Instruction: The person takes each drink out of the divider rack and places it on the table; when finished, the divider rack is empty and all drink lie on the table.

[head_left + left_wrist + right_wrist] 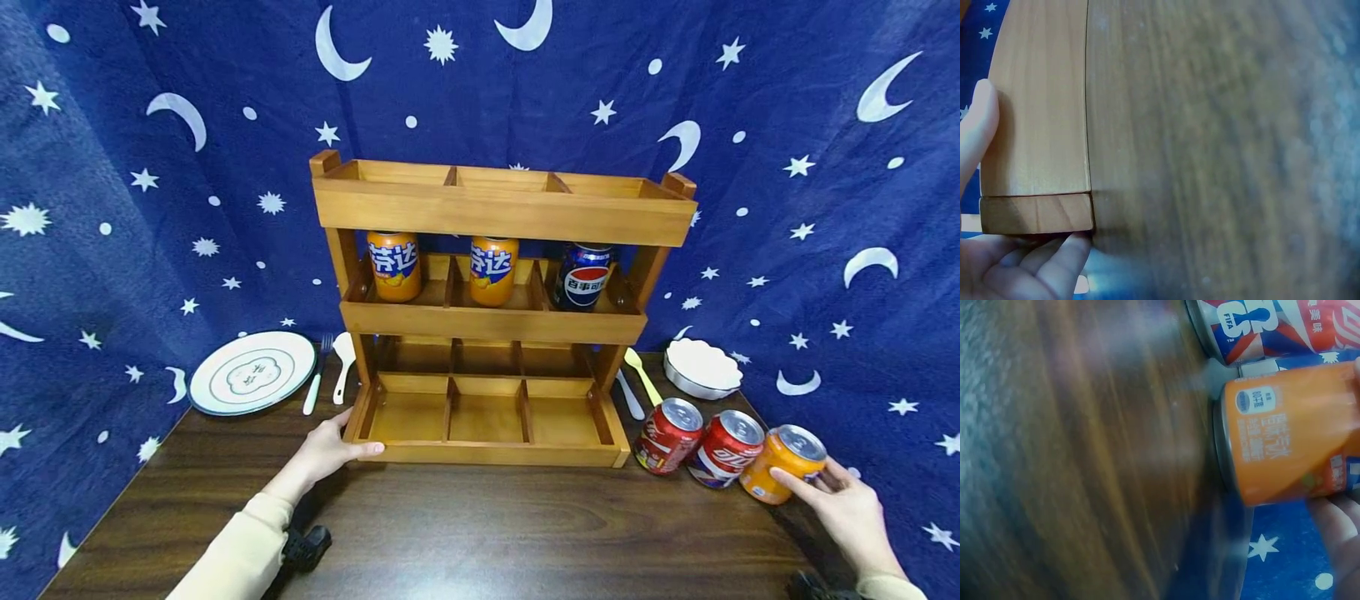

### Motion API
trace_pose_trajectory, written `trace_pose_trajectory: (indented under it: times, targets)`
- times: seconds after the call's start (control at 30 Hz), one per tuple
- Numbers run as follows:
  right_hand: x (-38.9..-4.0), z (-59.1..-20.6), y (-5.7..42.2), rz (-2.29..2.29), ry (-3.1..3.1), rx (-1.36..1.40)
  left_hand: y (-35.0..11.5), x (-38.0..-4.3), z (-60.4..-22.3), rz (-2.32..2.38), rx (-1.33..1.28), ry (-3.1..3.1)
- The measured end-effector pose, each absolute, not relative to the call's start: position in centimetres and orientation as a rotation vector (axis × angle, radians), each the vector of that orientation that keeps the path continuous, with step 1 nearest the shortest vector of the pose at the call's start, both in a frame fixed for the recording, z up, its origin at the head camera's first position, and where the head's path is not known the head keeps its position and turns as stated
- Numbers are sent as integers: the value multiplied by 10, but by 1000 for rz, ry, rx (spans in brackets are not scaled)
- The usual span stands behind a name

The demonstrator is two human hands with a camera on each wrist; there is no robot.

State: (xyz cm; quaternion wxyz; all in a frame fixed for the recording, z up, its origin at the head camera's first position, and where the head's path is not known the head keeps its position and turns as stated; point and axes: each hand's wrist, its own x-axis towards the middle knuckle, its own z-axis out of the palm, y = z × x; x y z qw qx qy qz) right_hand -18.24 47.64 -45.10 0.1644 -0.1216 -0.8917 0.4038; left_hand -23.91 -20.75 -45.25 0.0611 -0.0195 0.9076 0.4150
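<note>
My left hand (324,451) grips the front left corner of a three-tier wooden shelf (480,454), thumb along the front board and fingers at the side. In the left wrist view the fingers curl against the end of the board (1038,212). At the far right, my right hand (851,508) holds an orange soda can (780,467) between thumb and fingers. Beside that can stand a red soda can (726,450) and a darker red can (669,437). On the middle tier are two orange soda cans (395,267) and a dark blue Pepsi can (583,277), each in its own compartment.
Left of the shelf lie a white plate (217,387), a fork (312,392) and a white spoon (345,358). Behind the red cans are a yellow utensil (643,377), a light-handled utensil (630,398) and a white fluted dish (701,385). A blue starry cloth (480,100) hangs behind.
</note>
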Motion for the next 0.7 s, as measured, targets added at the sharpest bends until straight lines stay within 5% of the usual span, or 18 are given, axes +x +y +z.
trace_pose_trajectory:
  times: [0.43, 0.7]
  targets:
    - [-181, -449, 480, 1069, -2681, -314, -206, -239, -454, 1287, -51, 2736]
    - [-177, -414, 455, 1040, -2516, -243, -207, -238, -451, 1266, -71, 2735]
